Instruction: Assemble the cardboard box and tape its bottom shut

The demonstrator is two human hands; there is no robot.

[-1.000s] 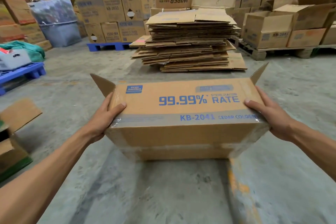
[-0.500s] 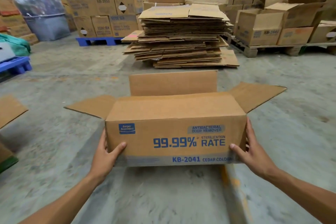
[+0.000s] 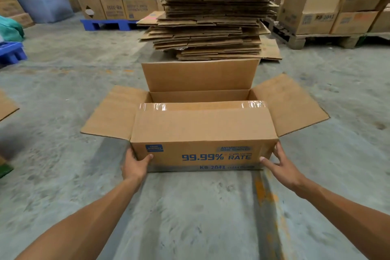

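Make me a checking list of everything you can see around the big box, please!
Surface: grey concrete floor, scuffed, with a worn orange stripe.
Job's things: cardboard box upright on the floor, top flaps open, near flap folded inward with clear tape along its edge; no tape roll seen.
Clutter: stack of flattened cardboard behind the box; loose cardboard sheet at the left edge.
Grips: left hand holds the box's lower left corner; right hand rests on the lower right corner, fingers spread.
Cables: nothing seen.
Surroundings: stacked cartons on a blue pallet, open boxes on a wooden pallet, grey bin.
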